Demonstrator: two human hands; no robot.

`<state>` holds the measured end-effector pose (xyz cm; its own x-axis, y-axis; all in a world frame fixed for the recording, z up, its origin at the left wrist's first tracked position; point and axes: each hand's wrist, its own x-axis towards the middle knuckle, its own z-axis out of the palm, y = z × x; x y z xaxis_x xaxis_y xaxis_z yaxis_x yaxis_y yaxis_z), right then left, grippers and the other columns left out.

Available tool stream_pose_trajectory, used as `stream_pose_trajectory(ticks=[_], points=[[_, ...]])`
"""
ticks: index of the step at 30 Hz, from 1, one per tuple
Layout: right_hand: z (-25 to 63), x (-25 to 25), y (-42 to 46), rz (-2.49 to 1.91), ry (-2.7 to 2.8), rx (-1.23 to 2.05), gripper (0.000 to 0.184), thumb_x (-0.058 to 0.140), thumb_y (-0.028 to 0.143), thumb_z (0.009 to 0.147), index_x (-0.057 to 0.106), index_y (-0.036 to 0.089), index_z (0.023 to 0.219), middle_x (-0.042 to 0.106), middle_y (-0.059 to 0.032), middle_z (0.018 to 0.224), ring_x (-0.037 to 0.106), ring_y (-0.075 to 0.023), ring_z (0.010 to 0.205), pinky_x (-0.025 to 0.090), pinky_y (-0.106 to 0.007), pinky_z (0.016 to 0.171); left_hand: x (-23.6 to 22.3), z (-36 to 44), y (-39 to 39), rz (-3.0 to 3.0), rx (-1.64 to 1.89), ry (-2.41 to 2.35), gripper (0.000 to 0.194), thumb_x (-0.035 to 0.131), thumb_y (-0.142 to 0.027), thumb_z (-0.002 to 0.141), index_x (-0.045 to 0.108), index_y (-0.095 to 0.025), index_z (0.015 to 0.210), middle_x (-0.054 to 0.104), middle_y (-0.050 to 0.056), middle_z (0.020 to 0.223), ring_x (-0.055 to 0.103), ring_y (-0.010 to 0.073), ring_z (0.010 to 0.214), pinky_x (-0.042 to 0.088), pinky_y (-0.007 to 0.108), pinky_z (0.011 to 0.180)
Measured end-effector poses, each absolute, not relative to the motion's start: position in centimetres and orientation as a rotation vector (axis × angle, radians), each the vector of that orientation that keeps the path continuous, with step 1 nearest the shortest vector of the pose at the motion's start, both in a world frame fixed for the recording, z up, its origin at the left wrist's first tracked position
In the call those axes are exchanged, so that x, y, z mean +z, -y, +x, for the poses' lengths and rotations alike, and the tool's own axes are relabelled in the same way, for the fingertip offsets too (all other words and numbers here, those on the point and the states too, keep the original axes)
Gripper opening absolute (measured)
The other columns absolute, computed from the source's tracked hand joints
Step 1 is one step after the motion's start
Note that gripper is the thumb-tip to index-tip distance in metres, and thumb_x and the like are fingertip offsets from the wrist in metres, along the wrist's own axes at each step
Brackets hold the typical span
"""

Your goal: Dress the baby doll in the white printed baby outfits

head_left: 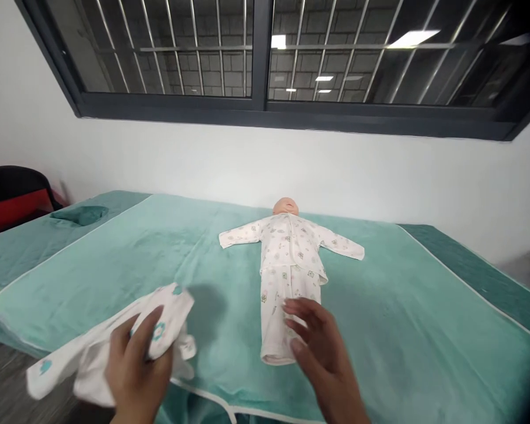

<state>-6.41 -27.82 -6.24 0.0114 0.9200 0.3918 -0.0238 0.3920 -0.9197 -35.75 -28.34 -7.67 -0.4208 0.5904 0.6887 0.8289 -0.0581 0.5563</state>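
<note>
Fingers (pixel 148 331) of the left hand (pixel 136 365) grip a white garment (pixel 179 307) at the green cover's (pixel 415 330) near-left edge.
The right hand (pixel 324 350), fingers parted, hovers by the trousers (pixel 274 324) of the doll (pixel 285 206) lying there.

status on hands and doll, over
Left hand gripping white printed garment. Right hand open, hiding part of patterned pants. Dressed doll lies on green cover.

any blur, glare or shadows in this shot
Head view: left hand and held garment look softly blurred, right hand slightly too; head view: a soft shadow darkens the green cover beside the garment; head view: bright patches, seemingly reflected lights, show in the window, and the right-hand corners go black.
</note>
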Motion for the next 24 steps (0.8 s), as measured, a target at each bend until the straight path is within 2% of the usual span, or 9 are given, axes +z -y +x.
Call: stream_pose_trajectory(ticks=[2, 4, 7, 10, 12, 15, 17, 20, 24], points=[[-8.2, -5.0, 27.3, -0.84, 1.478, 0.974, 0.068, 0.063, 0.03, 0.09, 0.03, 0.034, 0.149, 0.042, -0.0108, 0.153, 0.045, -0.0258, 0.139, 0.047, -0.046, 0.108, -5.6, -32.3, 25.8, -1.562, -1.702, 1.942, 0.036, 0.066, -0.031, 0.076, 0.066, -0.036, 0.111, 0.063, 0.003, 0.113, 0.062, 0.0311, 0.108, 0.051, 0.048, 0.095], [-9.1, -4.0, 26.4, -0.881, 1.591, 0.977, 0.092, 0.073, 0.031, 0.084, 0.015, 0.036, 0.156, 0.025, -0.0098, 0.162, 0.031, -0.0269, 0.147, 0.041, -0.049, 0.113, -2.9, -28.7, 23.9, -1.543, -2.108, 2.063, 0.036, 0.069, -0.033, 0.075, 0.066, -0.032, 0.11, 0.067, 0.001, 0.108, 0.066, 0.0266, 0.1, 0.054, 0.041, 0.09], [-9.7, -3.1, 25.0, -0.866, 1.644, 1.058, 0.11, 0.079, 0.029, 0.078, 0.004, 0.035, 0.158, 0.022, -0.0108, 0.163, 0.033, -0.0266, 0.146, 0.045, -0.048, 0.109, 0.5, -24.9, 22.5, -1.587, -2.839, 2.093, 0.044, 0.071, -0.038, 0.073, 0.064, -0.027, 0.116, 0.071, 0.001, 0.11, 0.068, 0.0258, 0.1, 0.056, 0.037, 0.084], [-9.9, -2.9, 24.5, -0.808, 1.538, 1.134, 0.108, 0.078, 0.025, 0.078, 0.005, 0.036, 0.157, 0.023, -0.0102, 0.163, 0.038, -0.0257, 0.144, 0.05, -0.044, 0.104, 1.3, -23.3, 21.7, -1.582, -3.146, 2.141, 0.044, 0.073, -0.04, 0.07, 0.068, -0.022, 0.11, 0.073, 0.005, 0.103, 0.069, 0.0287, 0.1, 0.057, 0.038, 0.084], [-10.2, -3.0, 24.6, -0.837, 1.483, 1.098, 0.106, 0.076, 0.023, 0.079, 0.007, 0.036, 0.157, 0.022, -0.0096, 0.163, 0.037, -0.0258, 0.144, 0.05, -0.043, 0.104, 0.4, -23.0, 21.4, -1.58, -3.136, 2.189, 0.047, 0.076, -0.041, 0.069, 0.066, -0.02, 0.11, 0.073, 0.007, 0.103, 0.07, 0.0289, 0.099, 0.057, 0.039, 0.084], [-10.7, -3.1, 25.0, -0.909, 1.479, 0.961, 0.106, 0.078, 0.025, 0.076, 0.009, 0.033, 0.156, 0.028, -0.011, 0.161, 0.038, -0.0275, 0.144, 0.048, -0.043, 0.106, -1.9, -22.5, 21.9, -1.7, -2.985, 2.068, 0.057, 0.077, -0.043, 0.074, 0.055, -0.024, 0.123, 0.069, 0.007, 0.117, 0.068, 0.0253, 0.104, 0.056, 0.034, 0.088], [-11.2, -3.1, 25.1, -0.979, 1.434, 0.872, 0.096, 0.078, 0.028, 0.076, 0.02, 0.03, 0.153, 0.037, -0.0121, 0.155, 0.041, -0.0287, 0.141, 0.049, -0.043, 0.106, -3.2, -22.0, 22.5, -1.797, -2.897, 1.995, 0.057, 0.072, -0.046, 0.08, 0.05, -0.028, 0.129, 0.066, 0.006, 0.123, 0.066, 0.0234, 0.11, 0.055, 0.033, 0.091], [-11.4, -3.2, 24.8, -1.032, 1.321, 0.875, 0.073, 0.074, 0.027, 0.077, 0.037, 0.027, 0.14, 0.055, -0.0102, 0.136, 0.058, -0.0262, 0.123, 0.055, -0.039, 0.095, -4.0, -21.4, 23.0, -1.913, -2.873, 2.094, 0.053, 0.064, -0.051, 0.087, 0.048, -0.029, 0.132, 0.065, 0.005, 0.126, 0.064, 0.0234, 0.114, 0.053, 0.034, 0.094], [-8.7, -2.1, 23.5, -1.006, 1.33, 0.829, 0.065, 0.071, 0.019, 0.071, 0.046, 0.026, 0.131, 0.06, -0.0068, 0.128, 0.063, -0.0236, 0.112, 0.056, -0.036, 0.09, -3.6, -21.9, 22.6, -2.097, -2.815, 2.19, 0.05, 0.058, -0.054, 0.089, 0.053, -0.027, 0.132, 0.063, 0.007, 0.132, 0.058, 0.0251, 0.124, 0.049, 0.036, 0.102]])
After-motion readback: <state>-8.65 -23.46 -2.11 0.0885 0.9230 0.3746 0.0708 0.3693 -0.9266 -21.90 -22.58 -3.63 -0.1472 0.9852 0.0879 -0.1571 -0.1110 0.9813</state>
